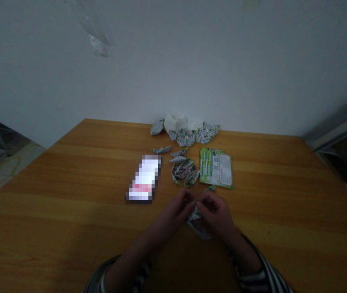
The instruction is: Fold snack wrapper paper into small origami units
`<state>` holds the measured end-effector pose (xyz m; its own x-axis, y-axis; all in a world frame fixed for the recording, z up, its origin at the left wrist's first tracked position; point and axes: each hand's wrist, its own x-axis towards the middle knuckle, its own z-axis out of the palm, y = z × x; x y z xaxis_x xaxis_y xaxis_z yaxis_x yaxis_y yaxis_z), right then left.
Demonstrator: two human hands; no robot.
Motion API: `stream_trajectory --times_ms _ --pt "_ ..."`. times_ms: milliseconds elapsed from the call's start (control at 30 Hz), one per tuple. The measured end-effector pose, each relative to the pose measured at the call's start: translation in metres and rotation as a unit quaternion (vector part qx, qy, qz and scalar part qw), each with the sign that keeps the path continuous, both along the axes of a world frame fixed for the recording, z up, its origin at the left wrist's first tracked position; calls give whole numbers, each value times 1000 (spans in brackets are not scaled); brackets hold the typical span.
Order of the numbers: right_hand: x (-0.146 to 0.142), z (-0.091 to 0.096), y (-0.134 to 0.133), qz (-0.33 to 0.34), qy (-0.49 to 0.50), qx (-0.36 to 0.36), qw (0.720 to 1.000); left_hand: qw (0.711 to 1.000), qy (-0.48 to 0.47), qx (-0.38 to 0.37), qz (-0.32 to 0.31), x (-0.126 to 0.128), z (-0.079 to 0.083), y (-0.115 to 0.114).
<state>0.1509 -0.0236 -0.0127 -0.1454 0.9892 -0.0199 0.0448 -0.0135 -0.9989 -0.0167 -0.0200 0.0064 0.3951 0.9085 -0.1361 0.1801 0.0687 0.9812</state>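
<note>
My left hand [176, 209] and my right hand [216, 209] meet fingertip to fingertip over a piece of folded printed paper [198, 228]. Each hand pinches it between thumb and fingers, and the paper hangs below them toward me. The fingers cover its upper part. Just beyond my hands lie several small boat-shaped folded papers [184, 167], printed in green, white and grey. To their right rests a stack of flat green and white printed sheets [217, 169]. A phone [144, 179] with a lit, blurred screen lies left of the folded papers.
Against the wall [173, 61] stands a row of joined folded paper pieces [187, 136] with white crumpled paper [175, 122] behind them. All this is on a wooden table [78, 175]. Clear plastic [98, 42] hangs on the wall at upper left.
</note>
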Motion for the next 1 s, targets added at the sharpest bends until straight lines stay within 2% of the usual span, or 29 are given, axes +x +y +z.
stream_trajectory --times_ms 167,300,433,600,667,767,867,1000 --pt "-1 1 -1 19 0 -9 1000 1000 4 -22 -13 -4 2 3" --pt "-1 4 -2 21 8 -10 1000 1000 2 -8 -9 -3 7 2" --pt "-2 3 -3 -8 29 -22 999 999 -6 6 33 1 7 0" --pt "-3 7 -3 -48 77 -36 995 988 -84 -28 127 2 6 7" --pt "-3 9 -4 -45 74 -11 996 981 -103 -33 159 0 7 10" --pt "-3 9 -5 -28 44 66 996 971 -108 -30 211 -4 8 13" --pt "-2 9 -6 -5 -7 145 989 966 -108 -20 233 -6 7 13" --pt "-1 6 -7 3 -94 206 974 964 -83 49 249 -4 8 9"
